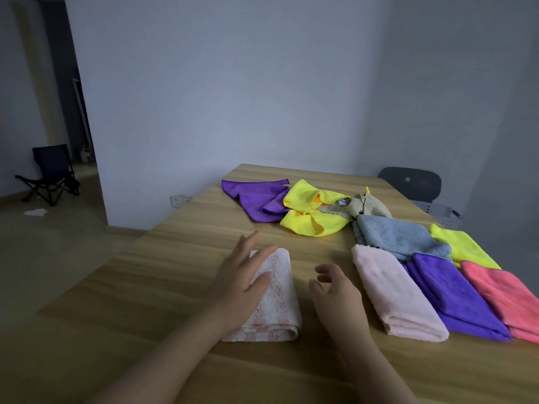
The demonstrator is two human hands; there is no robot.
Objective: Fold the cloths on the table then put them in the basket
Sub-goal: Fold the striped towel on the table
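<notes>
A folded white-and-pink cloth (277,304) lies on the wooden table (175,272) in front of me. My left hand (242,284) rests flat on it with straight fingers. My right hand (335,290) hovers just right of it, fingers loosely curled, holding nothing. To the right lie folded cloths: pale pink (393,293), purple (455,295), coral (504,295), blue (399,234) and yellow (463,246). Further back lie unfolded cloths: purple (256,196), yellow (312,211) and beige (367,207). A grey basket (437,212) shows at the table's far right edge.
A dark office chair (411,183) stands behind the table's far right corner. A folding chair (52,173) stands on the floor at the far left. A wall socket (179,200) sits low on the wall beside the table's left edge.
</notes>
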